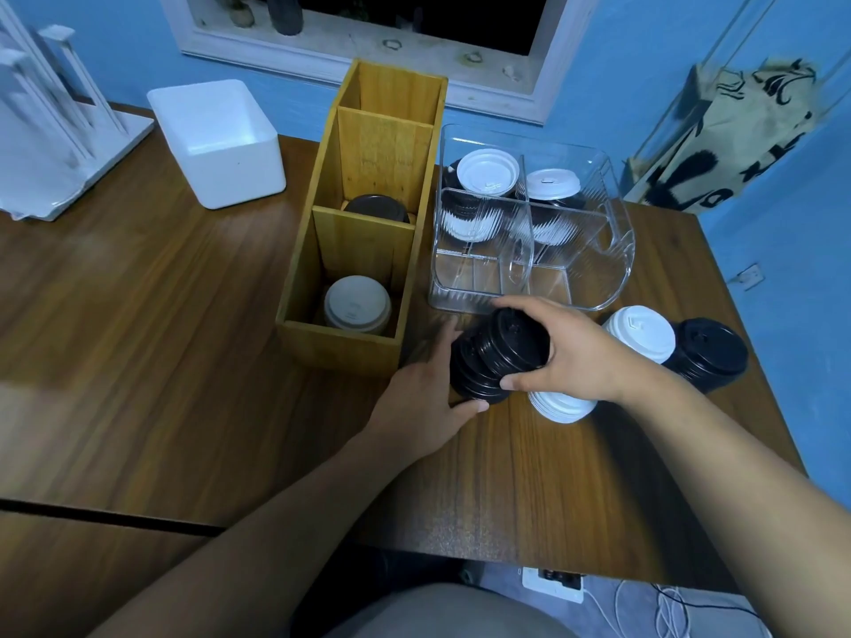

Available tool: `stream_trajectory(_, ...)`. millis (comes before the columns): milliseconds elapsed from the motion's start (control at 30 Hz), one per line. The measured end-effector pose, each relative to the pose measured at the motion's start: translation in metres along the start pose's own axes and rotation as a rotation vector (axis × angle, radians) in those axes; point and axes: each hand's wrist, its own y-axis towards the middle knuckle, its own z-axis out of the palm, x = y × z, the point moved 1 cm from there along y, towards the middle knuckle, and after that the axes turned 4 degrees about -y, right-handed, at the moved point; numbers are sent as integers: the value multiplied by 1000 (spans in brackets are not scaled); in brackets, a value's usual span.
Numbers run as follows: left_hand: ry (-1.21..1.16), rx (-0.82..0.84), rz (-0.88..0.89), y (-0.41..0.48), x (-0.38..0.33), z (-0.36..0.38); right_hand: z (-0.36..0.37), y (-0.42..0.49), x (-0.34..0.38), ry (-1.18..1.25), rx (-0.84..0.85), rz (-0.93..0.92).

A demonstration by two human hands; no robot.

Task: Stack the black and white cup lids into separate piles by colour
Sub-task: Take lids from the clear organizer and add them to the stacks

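Gripping a tilted stack of black lids (499,356) from both ends, the two hands meet just short of the near wall of the clear organiser (529,294). The right hand (580,356) curls its fingers (529,308) over the stack's upper end, with the thumb pinching from the near side. The left hand (423,398) cups the lower end, thumb laid along the bottom rim and fingers (449,336) reaching up behind the stack; their tips are hidden.

Under the right palm, a short pile of white lids (562,407) sits on the table (184,361). Beyond the right knuckles, a white stack (640,331) and a black stack (707,354) stand just beside each other, close to the table's right edge.

Just left of the left fingertips is the near corner of the wooden box (340,347), leaving only a narrow gap. Its nearest compartment holds a white lid (357,303) and the middle one a dark lid (377,208). More lids, white ones topmost, fill the organiser's two far compartments.

On the thumb side of the left hand, a broad stretch of wood runs out to the left and toward the table's near edge. A white tub (216,140) stands well apart at the back.
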Motion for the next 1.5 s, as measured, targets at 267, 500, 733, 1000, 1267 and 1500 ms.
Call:
stream_trajectory(267,-2,-22,6,0,0,-1,20,17,14,-189,59,-125)
stream_trajectory(500,-2,-23,2,1,1,0,26,14,17,-201,98,-173)
stream_trajectory(733,20,-23,18,1,1,2,29,14,15,-274,144,-182)
stream_trajectory(1000,6,-24,-9,0,0,2,25,6,16,-196,185,-118)
stream_trajectory(1267,-92,-77,15,-6,-13,-7,17,-22,33,78,-118,-95)
stream_trajectory(1500,-150,-37,163,20,-88,6,-22,-92,14,157,-449,16)
